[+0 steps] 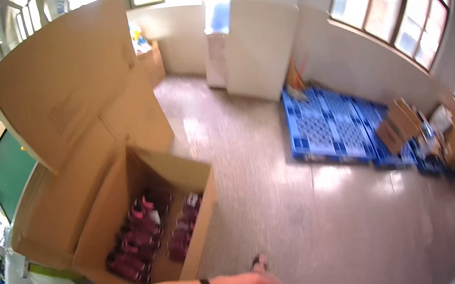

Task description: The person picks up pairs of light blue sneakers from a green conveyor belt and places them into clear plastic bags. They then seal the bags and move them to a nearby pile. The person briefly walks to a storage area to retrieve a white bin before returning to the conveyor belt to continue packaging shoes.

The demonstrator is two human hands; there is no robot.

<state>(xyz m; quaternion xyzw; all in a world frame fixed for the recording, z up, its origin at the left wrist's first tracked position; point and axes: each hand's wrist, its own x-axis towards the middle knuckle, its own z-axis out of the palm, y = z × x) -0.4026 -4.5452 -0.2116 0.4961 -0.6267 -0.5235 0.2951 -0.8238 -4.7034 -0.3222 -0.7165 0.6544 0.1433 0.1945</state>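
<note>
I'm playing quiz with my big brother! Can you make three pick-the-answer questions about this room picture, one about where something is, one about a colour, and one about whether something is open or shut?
1. Where is the big cardboard box?
A. On the blue pallets
B. On the floor to the person's left, in front
C. On the windowsill

2. What colour are the flat plastic pallets by the wall?
A. Blue
B. Yellow
C. White

3. How is the big cardboard box?
A. Taped shut
B. Squashed flat
C. Open, flaps up

Answers:
1 B: the box stands on the floor in the left half, just beyond the person's arm.
2 A: the pallets under the windows are plainly blue.
3 C: its flaps stand up and the dark pink items inside show.
</note>
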